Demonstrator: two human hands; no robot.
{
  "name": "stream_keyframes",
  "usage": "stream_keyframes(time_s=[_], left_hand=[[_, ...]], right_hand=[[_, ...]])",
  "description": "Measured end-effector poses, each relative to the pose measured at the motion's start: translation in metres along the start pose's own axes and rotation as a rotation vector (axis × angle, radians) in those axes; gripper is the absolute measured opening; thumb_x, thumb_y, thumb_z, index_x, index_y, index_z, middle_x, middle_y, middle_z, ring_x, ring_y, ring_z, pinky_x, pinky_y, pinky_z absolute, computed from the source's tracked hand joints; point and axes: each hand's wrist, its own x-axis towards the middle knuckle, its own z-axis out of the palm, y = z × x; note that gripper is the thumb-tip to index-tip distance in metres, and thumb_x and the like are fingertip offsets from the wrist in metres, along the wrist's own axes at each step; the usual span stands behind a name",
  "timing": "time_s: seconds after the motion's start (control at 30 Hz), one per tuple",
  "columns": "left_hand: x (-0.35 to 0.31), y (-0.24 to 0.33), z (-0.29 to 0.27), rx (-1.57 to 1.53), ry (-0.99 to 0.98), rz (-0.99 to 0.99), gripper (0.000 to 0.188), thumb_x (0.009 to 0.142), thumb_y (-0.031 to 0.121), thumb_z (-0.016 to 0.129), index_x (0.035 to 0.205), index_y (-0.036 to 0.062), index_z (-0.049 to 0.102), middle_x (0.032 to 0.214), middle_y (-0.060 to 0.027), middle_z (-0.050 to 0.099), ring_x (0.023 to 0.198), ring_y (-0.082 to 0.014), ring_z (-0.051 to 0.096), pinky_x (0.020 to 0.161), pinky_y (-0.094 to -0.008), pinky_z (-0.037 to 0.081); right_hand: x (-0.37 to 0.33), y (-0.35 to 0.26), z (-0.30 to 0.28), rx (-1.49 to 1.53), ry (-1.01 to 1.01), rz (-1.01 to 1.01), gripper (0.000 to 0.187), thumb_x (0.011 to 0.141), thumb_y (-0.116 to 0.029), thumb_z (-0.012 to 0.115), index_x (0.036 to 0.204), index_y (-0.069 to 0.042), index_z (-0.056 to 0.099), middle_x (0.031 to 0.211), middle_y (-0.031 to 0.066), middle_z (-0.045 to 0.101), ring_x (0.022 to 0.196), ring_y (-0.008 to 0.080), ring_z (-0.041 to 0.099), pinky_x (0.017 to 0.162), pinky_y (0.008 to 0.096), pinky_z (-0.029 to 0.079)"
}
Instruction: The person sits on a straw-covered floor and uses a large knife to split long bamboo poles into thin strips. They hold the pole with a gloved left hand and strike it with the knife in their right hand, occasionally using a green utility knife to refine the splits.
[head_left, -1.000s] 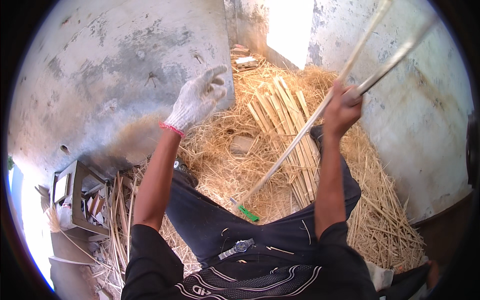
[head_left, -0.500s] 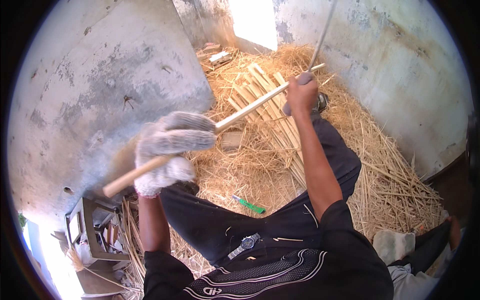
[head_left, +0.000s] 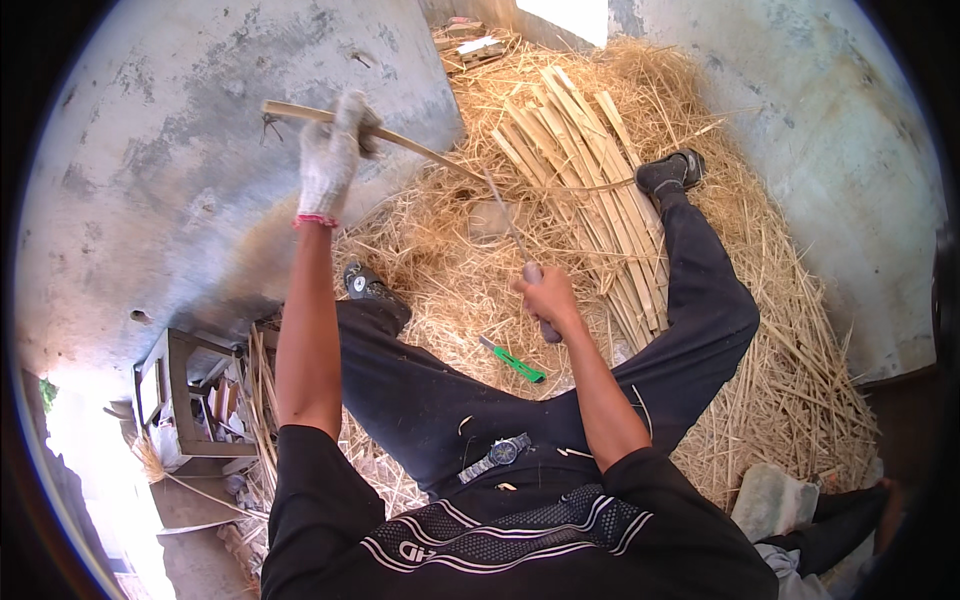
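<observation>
Gloved left fingers (head_left: 358, 115) tight around a long pale strip (head_left: 425, 152), bare right fingers (head_left: 537, 293) around a slim grey-handled tool (head_left: 533, 272).

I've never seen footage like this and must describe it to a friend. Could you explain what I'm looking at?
There is no machine here: a person, apparently seated, works with their own hands. The view comes from one wide fisheye camera worn on the head, looking down, so straight edges bend near the rim. The white-gloved left hand holds a long pale strip. The bare right hand holds a thin-bladed tool. Straw-like shavings lie below; on them lie a bundle of similar strips and, between the legs, a green cutter.
</observation>
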Motion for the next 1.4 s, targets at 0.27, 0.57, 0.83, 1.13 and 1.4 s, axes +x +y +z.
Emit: stream_keyframes(time_s=[0.27,0.57,0.83,1.13,1.4], left_hand=[[0.033,0.062,-0.034,0.045,0.157,0.154,0.048,0.097,0.048,0.058,0.076,0.0061,0.066,0.063,-0.0037,0.062,0.050,-0.0064,0.055,0.043,-0.0239,0.048],[0.054,0.029,-0.001,0.057,0.118,0.175,0.056,0.100,0.055,0.045,0.076,0.0065,0.062,0.064,-0.0042,0.060,0.059,-0.0121,0.059,0.051,-0.0261,0.049],[0.089,0.040,0.023,-0.393,0.293,0.332,0.052,0.101,0.054,0.046,0.064,0.0173,0.043,0.056,0.0034,0.039,0.052,-0.0109,0.037,0.053,-0.0292,0.034],[0.083,0.034,0.026,-0.056,0.236,0.287,0.053,0.099,0.055,0.050,0.081,0.0069,0.062,0.073,-0.0026,0.058,0.061,-0.0132,0.052,0.064,-0.0310,0.047],[0.092,0.068,0.024,-0.575,0.273,-0.045,0.059,0.090,0.074,0.046,0.060,0.0231,0.043,0.051,0.0059,0.037,0.039,-0.0110,0.033,0.035,-0.0271,0.026]], right_hand=[[-0.014,0.003,0.002,0.263,-0.119,0.138,0.040,0.092,-0.036,0.063,0.110,0.001,0.061,0.078,0.0159,0.067,0.066,0.0282,0.066,0.064,0.0427,0.054],[-0.010,0.039,0.016,0.199,0.036,0.160,0.041,0.092,-0.039,0.068,0.076,-0.003,0.056,0.053,0.0034,0.050,0.040,0.0130,0.051,0.035,0.0306,0.039],[-0.013,0.038,0.017,0.204,0.044,0.143,0.050,0.089,-0.044,0.066,0.075,0.003,0.064,0.059,0.0148,0.061,0.049,0.0244,0.062,0.050,0.0387,0.049],[-0.012,0.043,0.021,0.364,0.062,0.175,0.044,0.094,-0.039,0.062,0.083,0.004,0.063,0.066,0.0145,0.062,0.048,0.0245,0.061,0.047,0.0368,0.047],[-0.012,0.057,0.024,0.124,0.027,0.136,0.058,0.098,-0.050,0.048,0.091,0.005,0.062,0.070,0.0220,0.061,0.069,0.0367,0.064,0.066,0.0473,0.047]])
